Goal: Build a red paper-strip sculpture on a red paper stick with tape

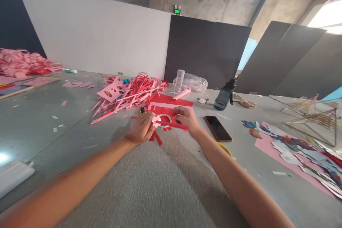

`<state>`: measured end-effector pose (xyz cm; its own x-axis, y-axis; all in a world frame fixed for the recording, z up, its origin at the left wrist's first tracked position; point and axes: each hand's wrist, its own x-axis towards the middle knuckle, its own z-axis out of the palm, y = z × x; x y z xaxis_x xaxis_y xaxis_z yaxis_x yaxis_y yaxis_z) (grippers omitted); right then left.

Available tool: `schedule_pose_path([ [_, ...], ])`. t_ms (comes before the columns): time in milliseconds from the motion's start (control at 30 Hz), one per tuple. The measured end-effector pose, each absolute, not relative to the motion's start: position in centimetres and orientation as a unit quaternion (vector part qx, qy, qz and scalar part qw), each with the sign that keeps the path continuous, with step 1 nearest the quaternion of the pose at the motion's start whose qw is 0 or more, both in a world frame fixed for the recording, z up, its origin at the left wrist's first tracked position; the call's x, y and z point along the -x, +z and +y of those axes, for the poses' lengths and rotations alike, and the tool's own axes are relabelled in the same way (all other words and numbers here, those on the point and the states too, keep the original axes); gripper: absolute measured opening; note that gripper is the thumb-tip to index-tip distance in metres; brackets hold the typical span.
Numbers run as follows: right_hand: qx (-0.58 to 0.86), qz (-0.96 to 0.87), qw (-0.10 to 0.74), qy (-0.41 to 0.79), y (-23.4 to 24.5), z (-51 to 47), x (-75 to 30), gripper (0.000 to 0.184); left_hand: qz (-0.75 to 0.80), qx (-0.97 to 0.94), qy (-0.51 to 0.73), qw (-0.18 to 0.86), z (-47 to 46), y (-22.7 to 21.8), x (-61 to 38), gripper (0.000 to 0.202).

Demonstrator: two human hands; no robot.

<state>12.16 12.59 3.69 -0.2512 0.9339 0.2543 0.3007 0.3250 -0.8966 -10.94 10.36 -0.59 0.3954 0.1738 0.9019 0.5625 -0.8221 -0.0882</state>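
My left hand (141,128) is closed around the left end of a red paper strip (173,125), with a small crumpled light pink paper piece (156,121) at its fingertips. The strip reaches across toward my right hand (186,118), whose fingers are pinched together; what they hold, if anything, is too small to make out. Between the hands shows a white ring like a tape roll (167,117); whether it is held or lies on the table I cannot tell. Red paper sheets (173,99) and short red strips (158,138) lie beneath and behind the hands.
A heap of pink and red paper strips (130,94) lies left of centre. Behind stand a clear bottle (179,82) and a dark water bottle (224,95). To the right are a phone (218,128), paper cut-outs (296,149) and a thin stick frame (315,121).
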Motion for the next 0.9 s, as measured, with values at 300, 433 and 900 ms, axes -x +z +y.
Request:
schedule_pose_path([
  [300,0.37,-0.752,0.317,0.443,8.1,6.7,-14.3,0.009,-0.218,0.795,-0.549,0.14,9.3,-1.1,9.5,0.033],
  [433,0.347,-0.799,0.261,0.417,9.8,5.3,-14.7,0.015,-0.219,0.777,-0.58,0.112,9.3,-1.2,8.9,0.031],
  [900,0.329,-0.777,0.364,0.395,10.9,2.9,-12.9,0.023,-0.174,0.759,-0.626,0.029,8.4,-0.5,7.9,0.017],
])
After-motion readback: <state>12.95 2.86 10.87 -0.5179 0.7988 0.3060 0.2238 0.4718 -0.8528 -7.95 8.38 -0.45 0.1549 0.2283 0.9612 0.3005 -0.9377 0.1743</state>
